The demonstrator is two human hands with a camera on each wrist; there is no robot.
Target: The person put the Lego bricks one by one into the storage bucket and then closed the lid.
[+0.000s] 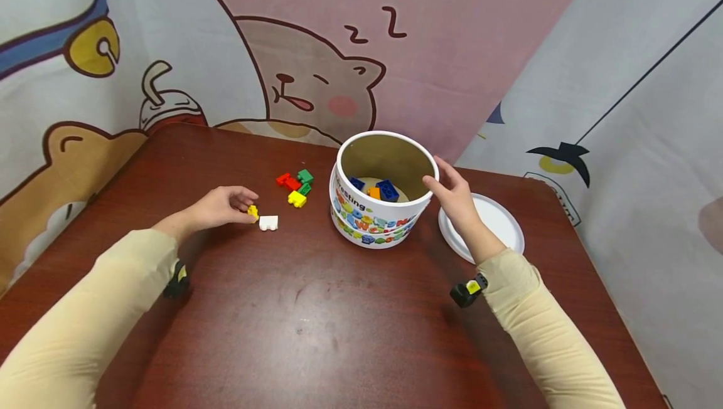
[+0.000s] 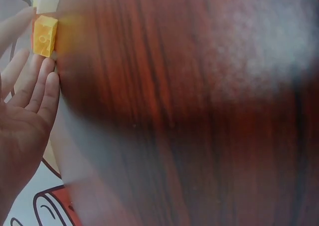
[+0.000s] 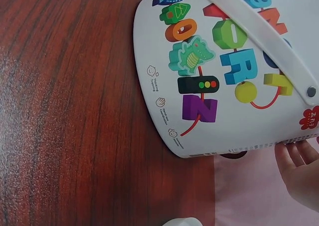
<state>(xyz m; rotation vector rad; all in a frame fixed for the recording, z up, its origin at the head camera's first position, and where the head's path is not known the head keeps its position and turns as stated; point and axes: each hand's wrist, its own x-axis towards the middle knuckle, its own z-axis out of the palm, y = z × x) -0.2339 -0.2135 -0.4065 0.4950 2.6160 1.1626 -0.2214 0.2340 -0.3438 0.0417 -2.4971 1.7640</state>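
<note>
My left hand (image 1: 221,206) is at the left of the table, its thumb and fingertips on either side of a small yellow building block (image 2: 45,36), pinching it. Just right of that block lies a white block (image 1: 268,223). A white round bucket (image 1: 373,213) with printed coloured letters stands mid-table, a few blue blocks (image 1: 387,190) and an orange block (image 1: 373,192) inside. My right hand (image 1: 454,194) grips the bucket's right rim, thumb over the edge and fingers on the outer wall. The bucket's white strap handle (image 3: 264,34) hangs across its printed side.
Beyond the left hand sits a loose group of red blocks (image 1: 289,182), green blocks (image 1: 305,177) and another yellow block (image 1: 297,199). A white round lid (image 1: 499,227) lies right of the bucket, partly under the right forearm. A printed cloth (image 1: 452,32) hangs behind the table.
</note>
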